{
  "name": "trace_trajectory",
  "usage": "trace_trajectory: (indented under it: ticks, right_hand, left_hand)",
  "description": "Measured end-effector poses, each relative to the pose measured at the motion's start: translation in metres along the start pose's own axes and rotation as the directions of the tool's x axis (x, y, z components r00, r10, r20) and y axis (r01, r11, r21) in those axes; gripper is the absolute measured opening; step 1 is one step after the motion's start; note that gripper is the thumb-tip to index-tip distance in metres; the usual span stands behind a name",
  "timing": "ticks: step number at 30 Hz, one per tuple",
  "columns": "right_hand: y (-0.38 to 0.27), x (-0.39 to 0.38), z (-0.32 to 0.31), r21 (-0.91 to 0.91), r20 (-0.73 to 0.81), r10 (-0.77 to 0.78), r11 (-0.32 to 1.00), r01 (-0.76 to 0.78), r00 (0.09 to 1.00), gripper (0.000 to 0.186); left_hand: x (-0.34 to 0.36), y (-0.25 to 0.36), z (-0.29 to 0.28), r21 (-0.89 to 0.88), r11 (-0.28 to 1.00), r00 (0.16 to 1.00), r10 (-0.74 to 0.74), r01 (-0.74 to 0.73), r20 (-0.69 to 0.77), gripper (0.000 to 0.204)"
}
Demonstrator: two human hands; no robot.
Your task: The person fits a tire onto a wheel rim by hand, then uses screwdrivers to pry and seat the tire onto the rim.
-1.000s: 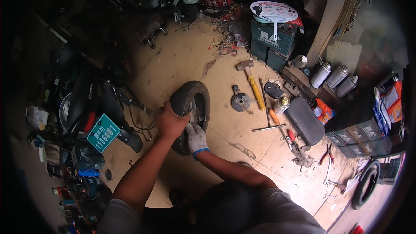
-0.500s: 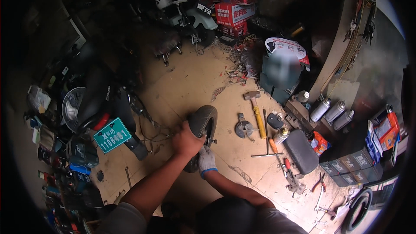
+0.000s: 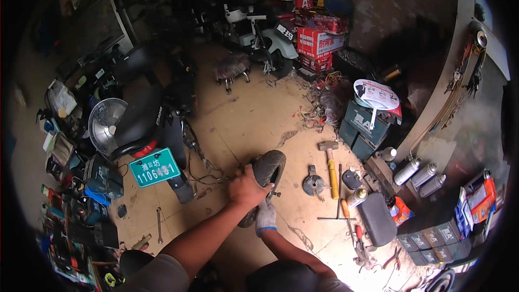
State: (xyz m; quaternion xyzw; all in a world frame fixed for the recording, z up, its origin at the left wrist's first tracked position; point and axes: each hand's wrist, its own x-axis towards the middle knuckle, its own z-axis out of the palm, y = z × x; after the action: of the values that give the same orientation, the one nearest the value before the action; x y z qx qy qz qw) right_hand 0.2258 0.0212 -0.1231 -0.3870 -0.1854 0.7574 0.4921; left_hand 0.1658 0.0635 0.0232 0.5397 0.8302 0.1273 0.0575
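A small wheel with a black tyre (image 3: 270,166) stands upright, tilted slightly, on the floor in front of me. My bare left hand (image 3: 247,188) is wrapped over the tyre's upper left side, with its fingers toward the hub. My right hand (image 3: 265,216), in a pale glove with a blue cuff, grips the wheel lower down on its near right side. Its fingertips are partly hidden behind the left hand and the tyre. A short dark metal piece sticks out of the wheel's middle, just above the glove.
To the right lie a hammer (image 3: 332,176), a round dark metal part (image 3: 313,184), a T-handle wrench (image 3: 339,200), a spray can (image 3: 357,198) and a black seat pad (image 3: 377,219). A scooter with a green plate (image 3: 153,167) stands left. A wrench (image 3: 159,226) lies near it. Batteries (image 3: 443,240) are at right.
My view has tilted up and shifted left, so more of the back wall shows. Both hands keep their hold on the wheel, with little visible movement.
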Motion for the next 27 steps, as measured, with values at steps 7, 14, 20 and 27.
trace_trajectory:
  ticks: [7, 14, 20, 27]
  right_hand:
    - [-0.018, 0.005, 0.012, 0.036, -0.011, 0.134, 0.990, -0.134, 0.991, 0.023]
    - [-0.042, 0.025, -0.009, -0.141, 0.054, 0.253, 0.960, -0.243, 0.966, 0.024]
    - [-0.030, 0.015, -0.032, -0.709, 0.166, -0.145, 0.670, 0.221, 0.975, 0.037]
    - [-0.021, -0.008, -0.037, -0.834, 0.270, -0.298, 0.402, 0.377, 0.916, 0.036]
  left_hand:
    - [0.022, -0.006, 0.006, -0.008, 0.999, 0.998, 0.031, -0.031, -0.051, 0.101]
    - [0.016, -0.035, 0.008, -0.055, 0.995, 0.989, 0.075, -0.082, -0.130, 0.098]
    - [-0.012, -0.077, -0.007, -0.152, 0.986, 0.998, 0.057, -0.062, -0.039, 0.111]
    - [0.023, -0.097, -0.026, -0.382, 0.924, 0.953, 0.122, -0.007, 0.279, 0.120]
